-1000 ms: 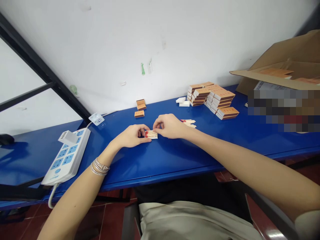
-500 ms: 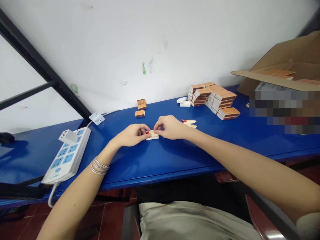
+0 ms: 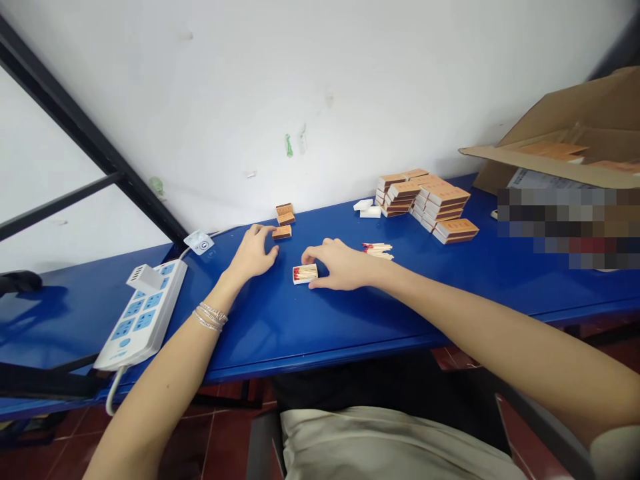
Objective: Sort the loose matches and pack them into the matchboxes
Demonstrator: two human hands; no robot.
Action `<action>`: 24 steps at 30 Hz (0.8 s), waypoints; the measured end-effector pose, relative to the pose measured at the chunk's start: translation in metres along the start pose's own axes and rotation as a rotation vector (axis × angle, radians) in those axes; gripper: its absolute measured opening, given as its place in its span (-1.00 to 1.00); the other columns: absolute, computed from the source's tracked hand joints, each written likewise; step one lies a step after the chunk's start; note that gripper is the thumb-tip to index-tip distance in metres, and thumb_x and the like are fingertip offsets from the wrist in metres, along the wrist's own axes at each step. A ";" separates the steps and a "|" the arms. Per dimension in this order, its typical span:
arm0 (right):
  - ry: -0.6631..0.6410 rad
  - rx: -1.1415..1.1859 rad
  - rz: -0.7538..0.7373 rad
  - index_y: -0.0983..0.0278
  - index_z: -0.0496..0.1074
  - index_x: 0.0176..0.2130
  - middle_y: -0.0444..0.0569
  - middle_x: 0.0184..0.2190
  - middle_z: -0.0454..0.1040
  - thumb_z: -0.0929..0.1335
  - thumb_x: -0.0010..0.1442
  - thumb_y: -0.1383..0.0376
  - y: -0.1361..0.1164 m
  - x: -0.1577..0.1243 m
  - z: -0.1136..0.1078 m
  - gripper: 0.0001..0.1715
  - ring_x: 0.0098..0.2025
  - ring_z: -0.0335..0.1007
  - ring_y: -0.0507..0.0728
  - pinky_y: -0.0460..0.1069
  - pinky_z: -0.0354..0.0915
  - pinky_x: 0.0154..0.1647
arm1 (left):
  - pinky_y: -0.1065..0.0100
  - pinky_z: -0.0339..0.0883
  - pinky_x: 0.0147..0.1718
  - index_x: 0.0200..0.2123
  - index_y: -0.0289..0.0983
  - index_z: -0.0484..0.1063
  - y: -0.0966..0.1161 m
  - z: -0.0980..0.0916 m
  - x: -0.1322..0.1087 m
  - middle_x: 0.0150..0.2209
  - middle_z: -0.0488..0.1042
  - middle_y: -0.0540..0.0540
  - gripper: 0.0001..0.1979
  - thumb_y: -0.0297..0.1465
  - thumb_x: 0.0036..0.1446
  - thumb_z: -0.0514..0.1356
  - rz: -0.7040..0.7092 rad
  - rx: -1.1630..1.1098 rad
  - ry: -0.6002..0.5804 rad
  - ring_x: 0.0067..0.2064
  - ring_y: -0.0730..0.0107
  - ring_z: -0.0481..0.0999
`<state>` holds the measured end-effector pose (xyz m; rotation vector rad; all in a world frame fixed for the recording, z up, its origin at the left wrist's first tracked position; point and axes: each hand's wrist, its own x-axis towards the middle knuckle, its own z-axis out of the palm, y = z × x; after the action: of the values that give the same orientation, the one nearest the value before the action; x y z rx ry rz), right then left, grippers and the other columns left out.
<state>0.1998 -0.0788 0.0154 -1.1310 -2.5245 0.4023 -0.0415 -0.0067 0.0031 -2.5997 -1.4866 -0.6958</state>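
An open white matchbox tray (image 3: 305, 273) filled with red-tipped matches lies on the blue table (image 3: 260, 340). My right hand (image 3: 337, 265) is around its right end, with the thumb and fingers on either side of it. My left hand (image 3: 253, 253) rests further left, open and holding nothing. Its fingertips are close to an orange matchbox sleeve (image 3: 282, 232). Two more orange matchbox pieces (image 3: 285, 213) lie just behind that sleeve. Silver bracelets (image 3: 210, 317) circle my left wrist.
Loose matches (image 3: 377, 250) lie right of my right hand. Beyond them stand stacked matchboxes (image 3: 443, 203) and a few white trays (image 3: 369, 209). A white-and-blue power strip (image 3: 143, 313) lies at the left. An open cardboard box (image 3: 565, 133) sits at the right.
My left hand has let go of the tray and moved left towards the orange sleeves. My right hand has shifted slightly right, and the red match heads now show fully.
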 end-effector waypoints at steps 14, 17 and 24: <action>0.315 0.110 0.114 0.30 0.43 -0.07 0.04 -0.14 0.55 0.46 0.02 0.34 0.028 0.009 -0.006 -0.58 -0.15 0.46 0.17 0.01 0.29 -0.13 | 0.10 0.41 0.00 0.08 -0.29 0.37 -0.015 0.009 0.017 -0.06 0.55 -0.20 -0.52 -0.36 0.06 0.28 0.008 -0.289 0.086 -0.04 0.17 0.55; 0.414 0.090 0.187 0.35 0.43 -0.04 0.10 -0.09 0.54 0.47 0.01 0.37 0.038 0.012 -0.008 -0.53 -0.13 0.45 0.19 0.06 0.31 -0.08 | 0.13 0.47 -0.04 0.02 -0.29 0.40 0.001 0.002 0.009 -0.08 0.57 -0.21 -0.52 -0.31 0.02 0.33 0.028 -0.477 0.117 -0.09 0.21 0.57; 0.430 0.052 0.211 0.38 0.48 -0.06 0.11 -0.14 0.53 0.46 0.08 0.32 0.044 0.013 -0.011 -0.60 -0.16 0.45 0.17 0.06 0.31 -0.07 | 0.15 0.49 0.00 -0.02 -0.29 0.42 0.029 -0.003 -0.003 -0.06 0.56 -0.22 -0.55 -0.32 0.01 0.35 0.100 -0.572 0.112 -0.07 0.22 0.59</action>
<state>0.2252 -0.0390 0.0104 -1.3094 -2.0236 0.2426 -0.0191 -0.0253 0.0092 -2.9275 -1.2529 -1.4035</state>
